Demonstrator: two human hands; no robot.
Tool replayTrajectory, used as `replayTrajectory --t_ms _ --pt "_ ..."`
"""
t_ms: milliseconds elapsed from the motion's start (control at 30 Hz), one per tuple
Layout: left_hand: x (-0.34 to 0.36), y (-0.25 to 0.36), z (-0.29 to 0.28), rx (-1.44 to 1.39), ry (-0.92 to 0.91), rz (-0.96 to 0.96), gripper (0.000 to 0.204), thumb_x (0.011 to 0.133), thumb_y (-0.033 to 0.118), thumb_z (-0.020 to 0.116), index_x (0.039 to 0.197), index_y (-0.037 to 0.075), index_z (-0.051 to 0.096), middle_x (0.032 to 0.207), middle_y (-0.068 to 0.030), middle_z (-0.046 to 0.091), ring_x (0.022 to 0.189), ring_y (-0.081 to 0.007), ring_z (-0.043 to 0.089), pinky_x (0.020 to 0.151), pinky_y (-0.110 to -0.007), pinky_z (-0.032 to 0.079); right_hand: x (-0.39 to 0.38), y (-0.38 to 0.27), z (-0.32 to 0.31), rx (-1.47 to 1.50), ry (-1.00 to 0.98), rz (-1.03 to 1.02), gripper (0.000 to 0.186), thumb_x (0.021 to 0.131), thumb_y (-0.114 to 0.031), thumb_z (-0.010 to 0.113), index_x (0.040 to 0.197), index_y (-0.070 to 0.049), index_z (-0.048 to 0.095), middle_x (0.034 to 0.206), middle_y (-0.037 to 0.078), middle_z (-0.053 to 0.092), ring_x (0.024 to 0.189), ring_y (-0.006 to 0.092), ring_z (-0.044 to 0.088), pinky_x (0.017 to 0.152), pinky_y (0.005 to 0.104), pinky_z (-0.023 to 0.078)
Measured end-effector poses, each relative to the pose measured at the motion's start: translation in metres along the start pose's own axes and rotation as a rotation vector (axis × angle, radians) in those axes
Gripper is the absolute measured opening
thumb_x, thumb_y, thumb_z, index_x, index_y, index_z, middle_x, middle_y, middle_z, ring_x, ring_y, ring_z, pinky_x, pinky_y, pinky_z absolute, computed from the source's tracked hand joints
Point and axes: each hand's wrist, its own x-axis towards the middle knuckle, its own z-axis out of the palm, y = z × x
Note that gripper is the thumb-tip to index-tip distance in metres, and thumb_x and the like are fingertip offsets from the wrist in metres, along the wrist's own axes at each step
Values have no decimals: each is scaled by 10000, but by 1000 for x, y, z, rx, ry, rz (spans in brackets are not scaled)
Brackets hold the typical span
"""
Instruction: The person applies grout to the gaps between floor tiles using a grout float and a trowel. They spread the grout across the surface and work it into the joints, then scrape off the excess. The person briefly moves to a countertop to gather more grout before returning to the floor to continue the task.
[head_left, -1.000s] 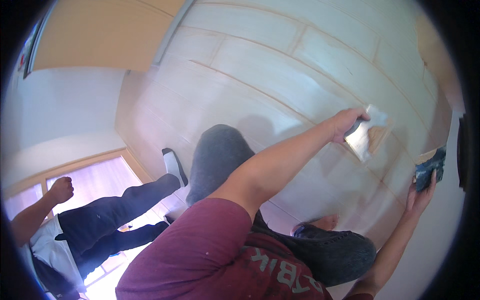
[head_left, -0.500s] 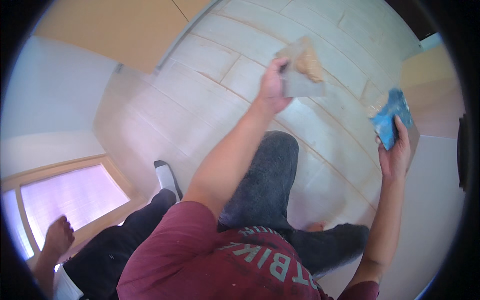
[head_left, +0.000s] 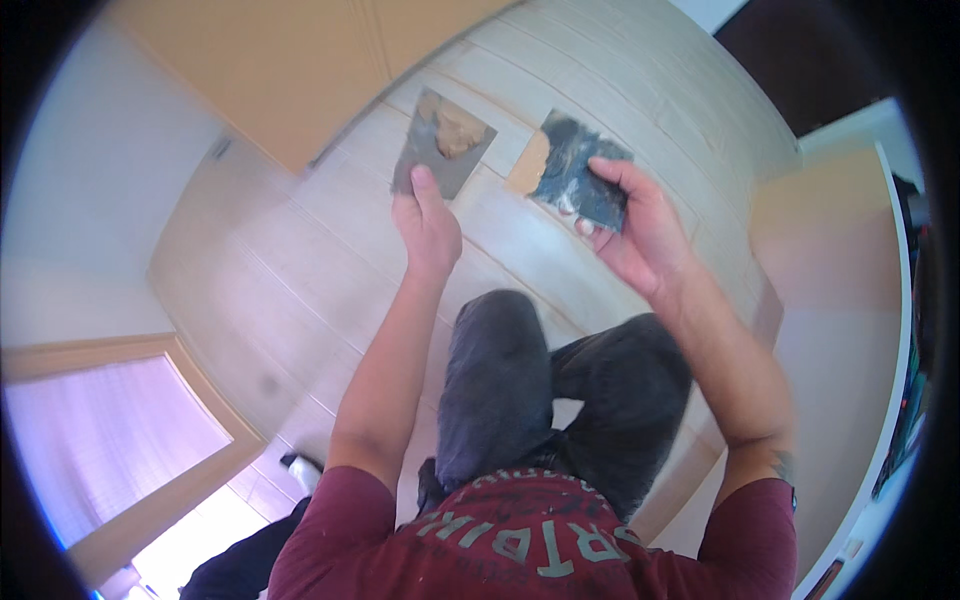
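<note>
My left hand [head_left: 432, 228] grips the near corner of a thin grey square plate [head_left: 420, 140], thumb on top. A lump of tan paste [head_left: 458, 132] lies on the plate's far side. In my right hand [head_left: 650, 225] is a flat, dark blue spreader [head_left: 575, 165], smeared with whitish residue and pinched between thumb and fingers. Tan paste [head_left: 530, 165] coats its left edge, which faces the plate across a small gap. Both tools are held above the pale plank-like floor [head_left: 300, 235], whose joints show tan lines in places.
My bent knees [head_left: 500, 370] are below my hands. A tan cabinet [head_left: 270, 80] stands at the far left, and a pale panel [head_left: 840, 290] rises on the right. At lower left are a wood-framed glazed door [head_left: 110, 440] and another person's dark-clothed leg [head_left: 245, 555].
My right hand has brought the spreader leftward, close to the plate. My left hand has moved left with the plate. The view has shifted, and the other person's hand is out of sight.
</note>
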Motion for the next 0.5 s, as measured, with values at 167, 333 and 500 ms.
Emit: replayTrajectory --t_ms 167,333,500 --pt "92 14 -69 252 -123 645 363 1050 20 592 1412 28 620 1308 -218 688 1192 -303 679 1036 -407 527 89 29 71 329 -367 234 270 1042 -166 581 1251 0 623 1050 157 756 833 285 756 599 361 607" --pt "145 47 -122 758 -252 936 533 876 -60 775 1369 107 659 1286 -198 723 1127 -340 718 931 -417 604 160 31 99 381 -657 367 260 1035 -173 601 1233 -9 638 1045 134 764 827 258 763 613 358 613" --pt "162 67 -182 898 -346 673 273 1070 59 557 1320 47 664 1291 -238 714 1118 -396 709 957 -454 582 233 17 82 257 -507 323 277 1016 -186 639 1226 -9 671 1070 136 768 853 256 773 700 377 626"
